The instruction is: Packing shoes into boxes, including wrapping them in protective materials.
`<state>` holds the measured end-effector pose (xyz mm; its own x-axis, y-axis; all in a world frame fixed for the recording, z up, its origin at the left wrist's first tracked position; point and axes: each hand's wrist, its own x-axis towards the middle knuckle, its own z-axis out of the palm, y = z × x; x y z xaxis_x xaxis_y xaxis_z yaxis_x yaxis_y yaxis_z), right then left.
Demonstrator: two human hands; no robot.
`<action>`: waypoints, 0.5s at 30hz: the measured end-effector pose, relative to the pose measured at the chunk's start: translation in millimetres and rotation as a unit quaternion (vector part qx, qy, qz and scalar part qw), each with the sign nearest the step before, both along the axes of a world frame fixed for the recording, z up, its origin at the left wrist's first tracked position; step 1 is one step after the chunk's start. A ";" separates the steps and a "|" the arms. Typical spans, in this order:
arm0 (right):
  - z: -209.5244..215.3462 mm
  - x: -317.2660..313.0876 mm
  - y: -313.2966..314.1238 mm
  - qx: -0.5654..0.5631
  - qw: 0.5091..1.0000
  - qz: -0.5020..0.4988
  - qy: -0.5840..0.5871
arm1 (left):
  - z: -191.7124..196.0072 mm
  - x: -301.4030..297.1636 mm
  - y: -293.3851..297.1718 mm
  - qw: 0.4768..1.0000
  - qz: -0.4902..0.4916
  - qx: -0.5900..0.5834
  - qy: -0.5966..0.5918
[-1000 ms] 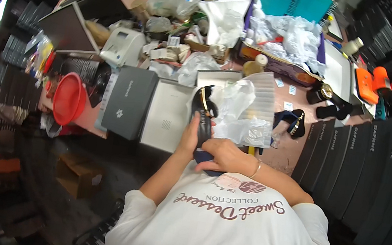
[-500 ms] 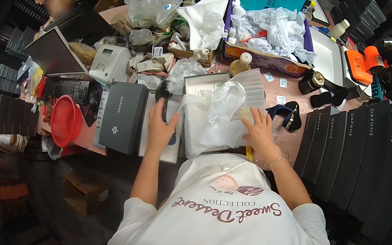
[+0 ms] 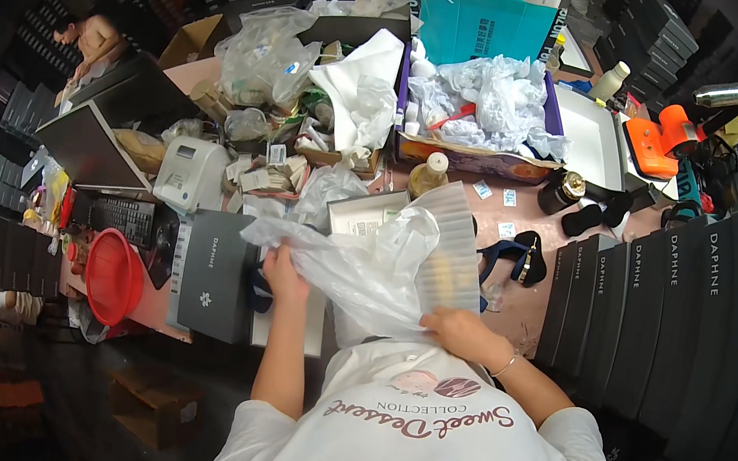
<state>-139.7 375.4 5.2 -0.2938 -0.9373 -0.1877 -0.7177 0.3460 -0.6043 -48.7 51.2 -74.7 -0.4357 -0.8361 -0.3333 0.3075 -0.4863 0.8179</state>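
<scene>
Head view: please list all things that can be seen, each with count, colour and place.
clear plastic bag: one, see-through, table middle, held up by both hands
dark grey box: one, left of the left hand
white open box: one, under the left hand, mostly hidden
red basin: one, left table edge
label printer: one, white, behind the dark grey box
keyboard: one, black, left of the dark grey box
purple box: one, teal lid, full of white wrapping, far side
black sandal: one, right of the bag
black boxes: a row, count unclear, right side
orange tool: one, far right
left hand: grips the bag's left edge
right hand: grips the bag's lower right
</scene>
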 end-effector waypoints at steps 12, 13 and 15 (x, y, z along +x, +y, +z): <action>12.4 -282.6 -115.6 -0.217 0.944 -0.224 0.106 | -21.8 -59.5 28.0 0.870 -0.172 -0.354 -0.297; -6.7 -313.5 -126.8 -0.199 0.942 -0.236 0.131 | -19.7 -64.1 35.5 0.868 -0.178 -0.351 -0.304; -41.5 -353.6 -150.5 -0.170 0.938 -0.254 0.164 | -7.8 -62.1 50.2 0.862 -0.185 -0.339 -0.328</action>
